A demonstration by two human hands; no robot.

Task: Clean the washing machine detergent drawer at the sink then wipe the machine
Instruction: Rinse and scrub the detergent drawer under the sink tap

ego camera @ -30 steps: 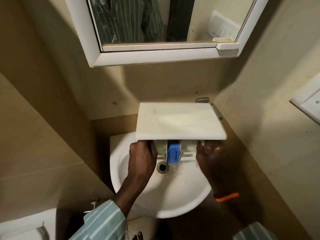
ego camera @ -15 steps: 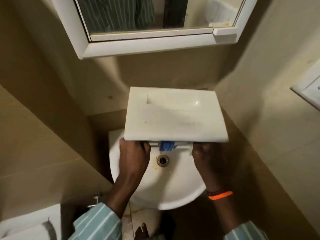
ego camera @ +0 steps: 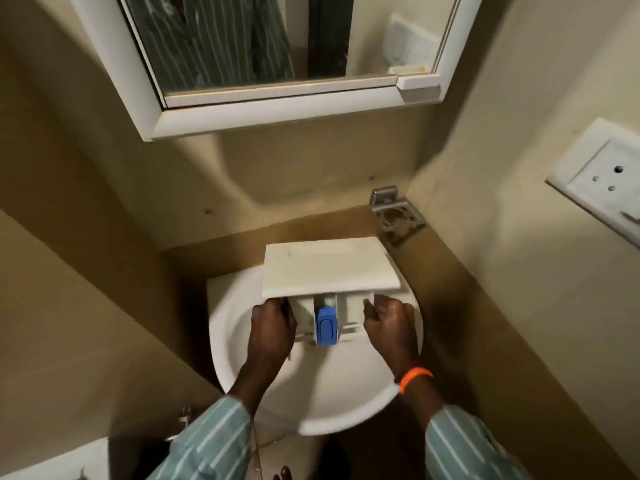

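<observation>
I hold the white detergent drawer (ego camera: 329, 271) over the round white sink (ego camera: 311, 386), its flat front panel turned away from me towards the wall. Inside the drawer, a blue insert (ego camera: 325, 329) sits between the compartments. My left hand (ego camera: 273, 330) grips the drawer's left side. My right hand (ego camera: 389, 323) grips its right side and wears an orange band at the wrist. The drain and the tap are hidden behind the drawer.
A white-framed mirror cabinet (ego camera: 284, 112) hangs above the sink. A metal holder (ego camera: 396, 214) is fixed in the corner at the right. A white socket plate (ego camera: 602, 178) sits on the right wall. Beige tiled walls stand close on both sides.
The drawer has come down lower into the sink and tilted, so its compartments and blue insert show more. Both hands kept their grip. The view has shifted downward.
</observation>
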